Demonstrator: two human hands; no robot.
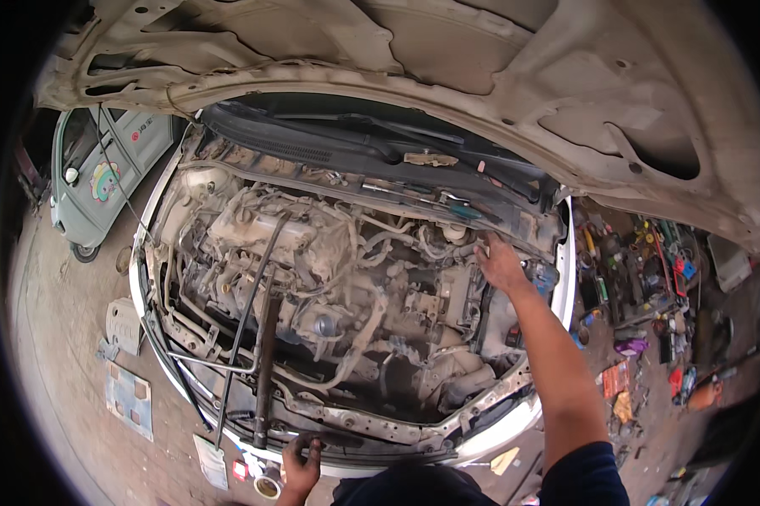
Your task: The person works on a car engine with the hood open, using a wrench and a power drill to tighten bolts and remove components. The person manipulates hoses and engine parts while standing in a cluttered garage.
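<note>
Grip, right hand [500, 263]: laid flat, fingers spread and extended, nothing enclosed; the palm is pressed on the dusty black rear edge of the engine bay [515, 221], just below the cowl, toward the car's side nearest the tool pile.

Grip, left hand [300, 464]: fingers curled over the dirty white front panel of the car [371, 430] at the lower edge of the bay; whether anything is clasped cannot be told, since the fingertips are seen only from behind.

Engine, dust-coated grey metal with pale hoses [312, 261]: seated in the middle of the open bay, between the two hands, touched by neither.

Hood prop, thin dark metal rod [247, 312]: slanted across the engine's left part, from the front panel up toward the middle.

Hood, raised, off-white underside with stamped ribs [447, 51]: spread across the top of the view.

Small pale green vehicle with a cartoon sticker on its door [102, 169]: parked on the ground at far left, well apart from the car.

Scattered hand tools and coloured packets [641, 278]: heaped on the ground at right, beside the fender.

Flat blue-grey printed sheet [129, 398]: lying on the ground at lower left.

Small round tin [268, 485]: set on the ground just beside the left hand.
</note>
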